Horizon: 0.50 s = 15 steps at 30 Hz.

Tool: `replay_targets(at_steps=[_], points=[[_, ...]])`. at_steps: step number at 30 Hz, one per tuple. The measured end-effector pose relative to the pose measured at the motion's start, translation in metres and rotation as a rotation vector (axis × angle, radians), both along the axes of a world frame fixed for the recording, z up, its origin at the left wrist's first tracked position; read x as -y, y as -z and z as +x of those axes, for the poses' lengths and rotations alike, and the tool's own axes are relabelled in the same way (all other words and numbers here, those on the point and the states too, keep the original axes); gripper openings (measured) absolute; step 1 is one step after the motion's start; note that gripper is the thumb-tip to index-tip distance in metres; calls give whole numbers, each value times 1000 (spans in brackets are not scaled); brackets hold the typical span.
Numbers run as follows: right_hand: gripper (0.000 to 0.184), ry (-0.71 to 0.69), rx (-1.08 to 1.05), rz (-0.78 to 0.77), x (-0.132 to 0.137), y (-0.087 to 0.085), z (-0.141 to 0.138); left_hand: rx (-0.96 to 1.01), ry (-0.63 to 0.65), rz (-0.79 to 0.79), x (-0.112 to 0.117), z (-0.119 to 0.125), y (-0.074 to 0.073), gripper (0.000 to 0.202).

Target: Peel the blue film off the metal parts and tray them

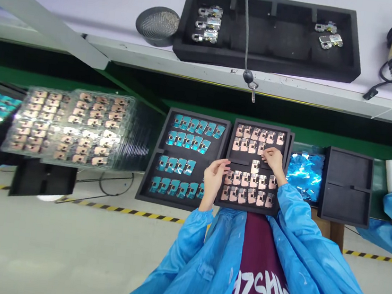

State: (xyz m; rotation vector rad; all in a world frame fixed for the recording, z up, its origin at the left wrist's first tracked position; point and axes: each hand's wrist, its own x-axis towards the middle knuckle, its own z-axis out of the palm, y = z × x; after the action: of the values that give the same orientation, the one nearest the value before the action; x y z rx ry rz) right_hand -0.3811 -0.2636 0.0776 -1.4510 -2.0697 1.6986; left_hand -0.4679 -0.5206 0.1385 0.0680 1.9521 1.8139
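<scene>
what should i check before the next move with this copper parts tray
1. Right hand resting on the copper-coloured parts in the black foam tray: ok.
2. Left hand firmly holding the tray edge: cannot tell.
3. Loose copper part lined up with the rows: not ok, it sits alone in the middle band.
4. Lower copper rows evenly filled: ok.
5. Teal parts in the neighbouring tray clear of both hands: cannot tell, left hand overlaps that tray.

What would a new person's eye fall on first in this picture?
First come two black foam trays in the centre: one holds teal parts, the other copper-coloured parts, with the right hand on them. Left of these stands a stack of clear trays. Bright blue sleeves fill the lower right.
</scene>
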Motion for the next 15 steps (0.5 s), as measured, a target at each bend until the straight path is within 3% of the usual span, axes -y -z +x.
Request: replay_targets(at_steps=[3,6,10,12,15], points=[[18,-24,48,77,0,-4,0,-41,-14,-16,9,-10,-2,46],[17,-33,61,144,-3,-13,4,-180,-38,-93,11,-36,-2,39],[17,-37,8,196,-1,-31,26,-474,-57,-576,1,-88,9,30],[26,-51,-73,192,4,-40,45,-501,8,-833,-9,-106,18,39],[38,-55,-183,152,14,-53,77,-487,80,-1017,-20,-117,29,48]])
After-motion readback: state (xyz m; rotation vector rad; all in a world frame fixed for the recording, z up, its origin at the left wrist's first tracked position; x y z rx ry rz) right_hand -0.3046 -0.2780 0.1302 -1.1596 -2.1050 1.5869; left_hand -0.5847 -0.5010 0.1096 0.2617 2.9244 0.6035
